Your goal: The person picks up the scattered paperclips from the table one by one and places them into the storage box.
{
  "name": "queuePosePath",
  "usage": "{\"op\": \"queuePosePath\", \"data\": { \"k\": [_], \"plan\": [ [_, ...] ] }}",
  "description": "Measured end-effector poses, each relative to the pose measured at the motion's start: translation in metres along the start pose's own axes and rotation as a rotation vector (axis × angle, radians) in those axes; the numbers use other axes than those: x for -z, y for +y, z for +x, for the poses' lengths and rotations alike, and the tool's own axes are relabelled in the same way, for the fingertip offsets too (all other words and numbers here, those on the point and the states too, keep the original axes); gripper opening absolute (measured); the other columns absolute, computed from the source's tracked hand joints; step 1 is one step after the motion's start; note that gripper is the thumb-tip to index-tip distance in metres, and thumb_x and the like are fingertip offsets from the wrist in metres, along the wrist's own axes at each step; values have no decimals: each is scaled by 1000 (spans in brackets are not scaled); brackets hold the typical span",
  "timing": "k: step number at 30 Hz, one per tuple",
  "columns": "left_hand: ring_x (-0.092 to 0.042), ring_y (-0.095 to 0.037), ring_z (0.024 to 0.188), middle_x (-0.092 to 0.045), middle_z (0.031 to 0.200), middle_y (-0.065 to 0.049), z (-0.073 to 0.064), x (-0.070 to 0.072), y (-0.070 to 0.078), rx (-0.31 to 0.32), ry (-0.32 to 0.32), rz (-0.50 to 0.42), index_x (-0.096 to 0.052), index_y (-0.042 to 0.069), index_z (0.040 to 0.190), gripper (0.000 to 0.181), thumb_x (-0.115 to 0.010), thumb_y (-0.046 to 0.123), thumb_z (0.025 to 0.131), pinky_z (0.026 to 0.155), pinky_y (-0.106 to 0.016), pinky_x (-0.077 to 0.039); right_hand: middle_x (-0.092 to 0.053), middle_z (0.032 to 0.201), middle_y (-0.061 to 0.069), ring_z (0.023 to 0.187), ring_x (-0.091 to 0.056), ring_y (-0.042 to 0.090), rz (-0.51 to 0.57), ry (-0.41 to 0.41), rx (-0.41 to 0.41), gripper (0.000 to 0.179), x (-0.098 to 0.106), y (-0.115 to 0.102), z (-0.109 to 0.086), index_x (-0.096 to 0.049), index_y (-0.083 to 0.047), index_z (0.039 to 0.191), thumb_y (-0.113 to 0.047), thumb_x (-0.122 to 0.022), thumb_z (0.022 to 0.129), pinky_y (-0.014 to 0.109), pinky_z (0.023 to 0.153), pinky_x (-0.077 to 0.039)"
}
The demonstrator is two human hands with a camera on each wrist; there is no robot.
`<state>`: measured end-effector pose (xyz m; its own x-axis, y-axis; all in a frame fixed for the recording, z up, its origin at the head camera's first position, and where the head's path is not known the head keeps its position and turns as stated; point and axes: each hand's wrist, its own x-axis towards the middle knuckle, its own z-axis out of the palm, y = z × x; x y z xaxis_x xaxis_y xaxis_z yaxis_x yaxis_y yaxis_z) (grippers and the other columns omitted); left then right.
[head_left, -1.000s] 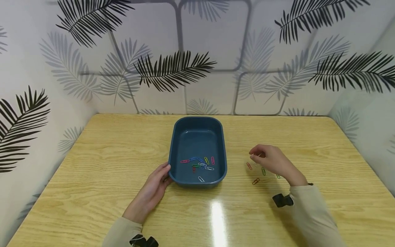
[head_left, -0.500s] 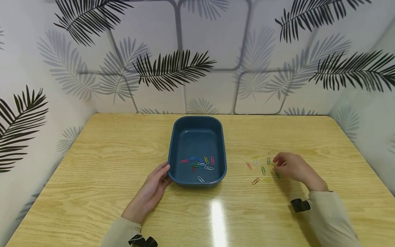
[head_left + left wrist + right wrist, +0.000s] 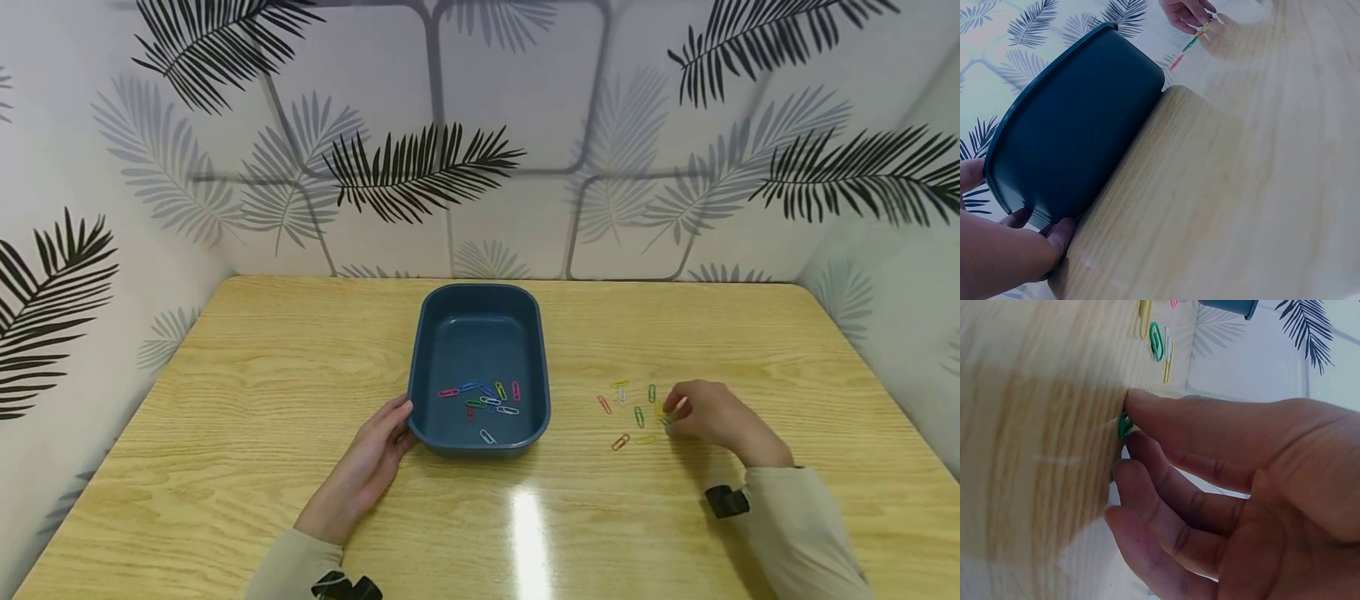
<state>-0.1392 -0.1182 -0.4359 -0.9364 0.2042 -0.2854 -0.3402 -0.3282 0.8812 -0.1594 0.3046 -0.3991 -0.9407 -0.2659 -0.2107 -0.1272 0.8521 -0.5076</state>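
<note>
A dark blue plastic tub (image 3: pixel 481 333) stands mid-table with several coloured paper clips in its near half. My left hand (image 3: pixel 375 454) holds the tub's near left corner, thumb at the rim and fingers low against the wall, as the left wrist view shows. To the right, my right hand (image 3: pixel 720 421) is down at the tabletop. Its thumb and index finger pinch a green paper clip (image 3: pixel 1125 426) at the wood. Beside that hand lie several loose clips, among them another green paper clip (image 3: pixel 639 417), a red paper clip (image 3: pixel 620 442) and a yellow paper clip (image 3: pixel 646 439).
The wooden table (image 3: pixel 300 333) meets a leaf-patterned wall covering (image 3: pixel 517 217) at the back and sides. A pink paper clip (image 3: pixel 604 404) lies between the tub and the right hand. Light glares off the table's front (image 3: pixel 531 542).
My right hand has moved right from the left side of the loose clips, uncovering several of them, then lowered its fingertips onto a green clip. The left hand and tub stay put.
</note>
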Motion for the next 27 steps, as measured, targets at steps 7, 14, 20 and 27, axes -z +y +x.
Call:
{"op": "queuePosePath", "data": {
  "k": [7,14,20,27],
  "plan": [
    [-43,-20,120,-39,141,-18,0,1,0,2,5,3,-32,-5,145,50,-45,21,103,99,-28,-37,-65,83,11,75,-61,26,-15,4,13,16,-1,1,1,-64,4,88,-1,-75,78,42,66,-51],
    [-44,-19,119,-41,140,-18,0,0,-1,-7,-2,4,-32,-5,144,50,-45,21,103,101,-29,-37,-64,80,6,74,-58,21,-49,11,23,9,-2,0,1,-66,1,82,-2,-74,78,42,67,-49],
    [-45,-18,119,-42,139,-17,1,2,-2,-15,-19,2,-33,-5,144,50,-46,22,103,102,-30,-36,-64,78,3,69,-53,17,-74,3,6,5,-1,-2,1,-67,-2,81,-5,-72,82,38,64,-47],
    [-45,-18,118,-42,138,-17,2,2,-2,-11,4,-16,-34,-5,143,46,-42,17,104,101,-30,-37,-61,75,1,66,-49,16,-65,-11,4,7,-1,-4,1,-67,-1,79,-5,-72,82,33,60,-44]
  ]
}}
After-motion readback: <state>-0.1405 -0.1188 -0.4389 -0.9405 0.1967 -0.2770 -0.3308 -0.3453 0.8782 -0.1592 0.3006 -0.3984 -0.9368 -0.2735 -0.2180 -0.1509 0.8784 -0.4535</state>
